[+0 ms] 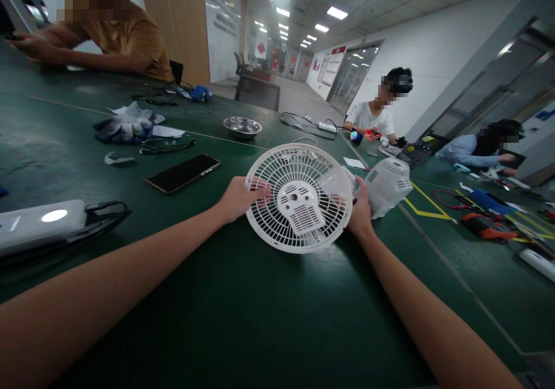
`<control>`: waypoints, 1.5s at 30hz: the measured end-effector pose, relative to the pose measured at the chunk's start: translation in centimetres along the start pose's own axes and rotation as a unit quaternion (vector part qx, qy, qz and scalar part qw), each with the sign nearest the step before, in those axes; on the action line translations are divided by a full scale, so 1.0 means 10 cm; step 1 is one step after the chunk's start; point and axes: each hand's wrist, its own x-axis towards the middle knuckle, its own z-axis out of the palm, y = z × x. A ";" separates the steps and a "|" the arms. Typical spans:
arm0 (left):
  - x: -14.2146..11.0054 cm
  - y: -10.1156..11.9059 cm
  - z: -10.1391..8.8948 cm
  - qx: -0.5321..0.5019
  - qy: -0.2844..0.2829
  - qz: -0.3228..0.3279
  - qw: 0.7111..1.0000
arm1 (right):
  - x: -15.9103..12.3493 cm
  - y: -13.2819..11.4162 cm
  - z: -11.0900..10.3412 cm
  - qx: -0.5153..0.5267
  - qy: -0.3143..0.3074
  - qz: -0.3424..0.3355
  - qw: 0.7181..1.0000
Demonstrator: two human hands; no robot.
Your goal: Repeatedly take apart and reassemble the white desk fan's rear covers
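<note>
My left hand (240, 200) and right hand (361, 207), both partly closed, grip opposite edges of a white fan grille (299, 198) above the bench (208, 319).

Phone (182, 173) on table (208, 319) to my left; metal bowl (242, 126) beyond it, gloves (125, 124) behind phone, further left.

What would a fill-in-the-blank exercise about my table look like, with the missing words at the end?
The left hand and right hand are at opposite sides of a round grille whose colour is ____.
The phone lies nearer to the ____ hand.
The whitish translucent housing is nearer to the ____ hand.
The tabletop is dark ____ in colour.

Missing words: white; left; right; green.
</note>
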 end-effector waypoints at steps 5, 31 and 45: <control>-0.01 0.07 -0.01 0.007 0.026 -0.027 0.999 | 0.15 0.18 -0.21 -0.335 0.063 -0.080 0.937; 0.00 0.05 -0.05 0.005 -0.003 -0.039 0.999 | 0.43 -0.02 -0.47 -0.133 0.340 -0.115 0.924; 0.00 0.06 -0.02 0.015 0.008 -0.023 1.000 | 0.50 0.36 -1.00 -0.190 0.344 -0.022 0.919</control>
